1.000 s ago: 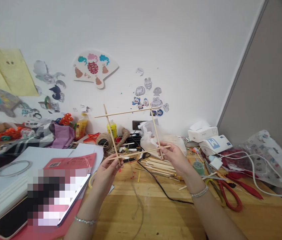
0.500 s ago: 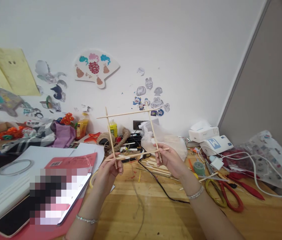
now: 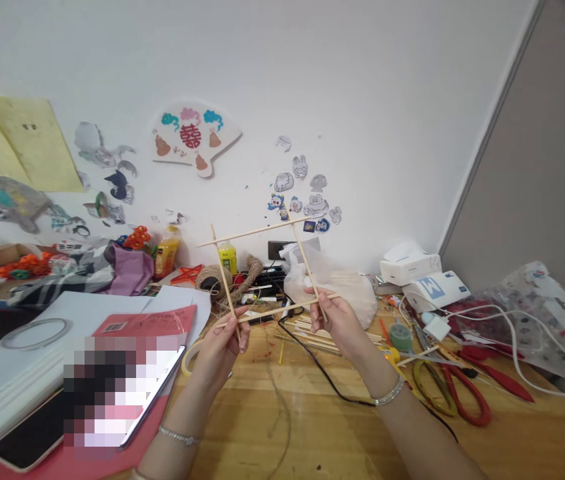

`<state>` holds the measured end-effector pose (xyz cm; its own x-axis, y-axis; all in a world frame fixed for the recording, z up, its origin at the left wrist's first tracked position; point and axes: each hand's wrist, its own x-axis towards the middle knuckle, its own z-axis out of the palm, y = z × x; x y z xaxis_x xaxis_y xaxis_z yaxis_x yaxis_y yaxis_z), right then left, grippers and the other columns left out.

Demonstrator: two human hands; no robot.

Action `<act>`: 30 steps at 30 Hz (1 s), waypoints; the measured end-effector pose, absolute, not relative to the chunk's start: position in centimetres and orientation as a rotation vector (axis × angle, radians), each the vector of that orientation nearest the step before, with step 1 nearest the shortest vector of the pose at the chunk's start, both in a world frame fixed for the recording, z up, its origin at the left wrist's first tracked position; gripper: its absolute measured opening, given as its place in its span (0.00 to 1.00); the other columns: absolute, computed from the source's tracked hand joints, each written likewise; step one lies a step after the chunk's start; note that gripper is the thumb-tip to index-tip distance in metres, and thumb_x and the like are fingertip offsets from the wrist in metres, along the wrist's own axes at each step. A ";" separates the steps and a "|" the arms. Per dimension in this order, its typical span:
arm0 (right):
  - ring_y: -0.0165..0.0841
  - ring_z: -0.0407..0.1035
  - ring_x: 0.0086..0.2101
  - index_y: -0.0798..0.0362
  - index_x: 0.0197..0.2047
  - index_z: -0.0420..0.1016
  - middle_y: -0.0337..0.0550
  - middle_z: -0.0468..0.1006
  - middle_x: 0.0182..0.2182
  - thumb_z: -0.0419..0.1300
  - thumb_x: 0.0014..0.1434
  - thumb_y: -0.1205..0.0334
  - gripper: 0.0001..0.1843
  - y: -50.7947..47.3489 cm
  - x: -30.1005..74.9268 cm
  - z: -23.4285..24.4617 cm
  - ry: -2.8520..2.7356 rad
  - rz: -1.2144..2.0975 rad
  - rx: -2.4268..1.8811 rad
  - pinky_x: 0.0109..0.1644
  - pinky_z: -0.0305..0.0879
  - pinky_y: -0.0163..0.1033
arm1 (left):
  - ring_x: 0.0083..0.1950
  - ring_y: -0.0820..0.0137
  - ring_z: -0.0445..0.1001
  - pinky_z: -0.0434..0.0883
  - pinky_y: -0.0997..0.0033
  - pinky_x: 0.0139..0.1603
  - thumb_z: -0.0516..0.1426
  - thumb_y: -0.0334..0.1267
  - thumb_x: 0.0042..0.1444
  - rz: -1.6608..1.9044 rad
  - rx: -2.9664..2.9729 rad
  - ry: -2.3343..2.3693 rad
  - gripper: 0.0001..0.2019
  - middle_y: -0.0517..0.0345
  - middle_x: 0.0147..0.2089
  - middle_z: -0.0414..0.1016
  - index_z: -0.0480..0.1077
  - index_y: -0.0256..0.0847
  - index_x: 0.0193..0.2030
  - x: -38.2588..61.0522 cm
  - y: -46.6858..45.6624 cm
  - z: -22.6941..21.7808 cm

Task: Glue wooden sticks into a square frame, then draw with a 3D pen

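A square frame of thin wooden sticks (image 3: 261, 232), crossed at its corners with short ends jutting out, is held up above the desk. My left hand (image 3: 222, 343) pinches its lower left corner between thumb and fingers. At the lower right corner my right hand (image 3: 335, 320) grips the crossing in the same way. The upper two corners stand free in front of the wall. Behind my right hand, several loose wooden sticks (image 3: 307, 335) lie on the desk, partly hidden by it.
On the left are a phone (image 3: 27, 430), a red booklet (image 3: 157, 327) and white paper. A roll of tape (image 3: 188, 360) lies by my left wrist. To the right are scissors (image 3: 472, 403), a white cable (image 3: 517, 340) and tissue boxes (image 3: 407, 267). Twine (image 3: 212, 280) and bottles stand behind.
The stick frame has tilted a little, its top edge shifting and now sloping up more to the right. Both hands keep their grip at the lower corners.
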<state>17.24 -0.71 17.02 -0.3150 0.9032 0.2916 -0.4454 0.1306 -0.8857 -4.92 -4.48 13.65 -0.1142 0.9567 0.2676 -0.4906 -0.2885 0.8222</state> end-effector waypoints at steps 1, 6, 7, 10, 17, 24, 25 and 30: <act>0.25 0.60 0.19 0.53 0.41 0.74 0.32 0.66 0.20 0.65 0.49 0.44 0.23 -0.7 17.1 17.0 -1.226 1.469 -0.520 0.23 0.60 0.31 | 0.19 0.81 0.62 0.58 0.80 0.19 0.64 0.44 0.48 1.654 0.982 0.682 0.17 0.60 0.25 0.73 0.74 0.36 0.43 -4.9 -4.5 13.6; 0.24 0.54 0.18 0.53 0.40 0.73 0.28 0.59 0.18 0.65 0.49 0.43 0.23 -1.0 16.5 17.0 -1.160 1.426 -0.496 0.22 0.59 0.32 | 0.18 0.81 0.61 0.57 0.80 0.20 0.64 0.43 0.49 1.673 1.017 0.686 0.20 0.58 0.27 0.76 0.70 0.39 0.47 -4.6 -4.2 13.2; 0.24 0.52 0.17 0.52 0.40 0.73 0.28 0.57 0.18 0.64 0.49 0.43 0.23 -1.0 16.4 17.0 -1.145 1.412 -0.492 0.22 0.59 0.32 | 0.18 0.82 0.60 0.57 0.80 0.20 0.64 0.44 0.49 1.675 1.033 0.692 0.19 0.57 0.28 0.77 0.70 0.39 0.47 -4.6 -4.1 13.1; 0.24 0.49 0.18 0.52 0.40 0.72 0.27 0.54 0.18 0.64 0.49 0.43 0.22 -1.0 16.2 16.9 -1.112 1.374 -0.484 0.23 0.58 0.32 | 0.17 0.82 0.60 0.56 0.80 0.20 0.63 0.44 0.50 1.673 1.068 0.711 0.17 0.56 0.28 0.77 0.70 0.38 0.44 -4.4 -4.0 12.9; 0.24 0.47 0.17 0.52 0.37 0.72 0.27 0.54 0.17 0.63 0.49 0.42 0.22 -1.1 15.6 16.2 -1.077 1.327 -0.479 0.21 0.55 0.32 | 0.16 0.81 0.59 0.54 0.79 0.18 0.64 0.45 0.48 1.697 1.071 0.727 0.17 0.58 0.26 0.76 0.71 0.38 0.42 -4.5 -4.3 13.1; 0.24 0.50 0.18 0.52 0.36 0.71 0.27 0.55 0.17 0.64 0.50 0.44 0.20 -1.3 15.6 16.3 -1.077 1.335 -0.469 0.22 0.56 0.32 | 0.16 0.81 0.61 0.56 0.80 0.18 0.64 0.43 0.48 1.692 1.059 0.727 0.15 0.60 0.24 0.75 0.72 0.39 0.41 -4.7 -4.6 13.4; 0.24 0.50 0.18 0.52 0.36 0.72 0.27 0.56 0.17 0.64 0.50 0.44 0.20 -1.3 15.6 16.4 -1.080 1.348 -0.468 0.22 0.56 0.32 | 0.17 0.80 0.62 0.57 0.80 0.19 0.64 0.43 0.47 1.686 1.056 0.727 0.15 0.60 0.24 0.75 0.72 0.39 0.41 -4.7 -4.6 13.5; 0.25 0.52 0.19 0.53 0.41 0.73 0.29 0.59 0.18 0.65 0.47 0.44 0.24 -1.4 16.2 17.2 -1.092 1.410 -0.482 0.23 0.58 0.33 | 0.20 0.76 0.67 0.63 0.76 0.23 0.65 0.44 0.45 1.654 1.077 0.853 0.18 0.58 0.26 0.77 0.72 0.39 0.42 -5.2 -4.6 13.6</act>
<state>16.17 -1.40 17.16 -0.1860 0.9306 0.3153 -0.5383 0.1719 -0.8251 -5.20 -4.62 13.57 -0.1593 0.9512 0.2642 -0.3365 -0.3039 0.8913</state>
